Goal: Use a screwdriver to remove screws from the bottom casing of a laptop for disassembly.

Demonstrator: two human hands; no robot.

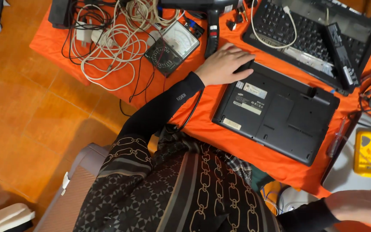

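On orange-clothed table (202, 124) above tiled floor (26, 107), left hand (224, 65) flat, fingers together, on upturned laptop (275, 111).

Left hand (224, 66) on upturned black laptop (275, 111), orange cloth (202, 124), right hand (361, 206) apart

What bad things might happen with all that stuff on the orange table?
The upside-down laptop lies close to the front edge of the orange table; a push from the left hand resting on its corner might slide it off. The white cable tangle lies beside the dial meter and could drag it if snagged. The right hand is reaching near the yellow box and could knock it.
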